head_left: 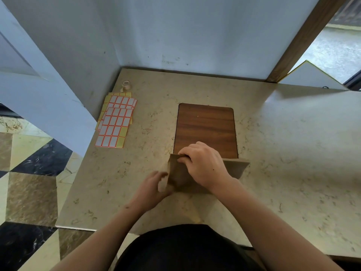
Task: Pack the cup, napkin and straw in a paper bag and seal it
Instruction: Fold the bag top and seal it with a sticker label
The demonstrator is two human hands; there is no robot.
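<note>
Landmark: wooden board [206, 130] set in marble counter [293, 143].

Far left of board: stack of label sheets [115, 120], white stickers edged orange; small tape roll [126, 85] just behind stack, near wall.

Just in front of board: brown paper bag [180, 177], upright, top edge at board's near rim.

Left hand [152, 190] at bag's left side, fingers loosely curled, touching paper; firm grip cannot be told.

Right hand [203, 163] over bag top, fingers pinching folded upper edge.

Cup, napkin, straw not visible.
</note>
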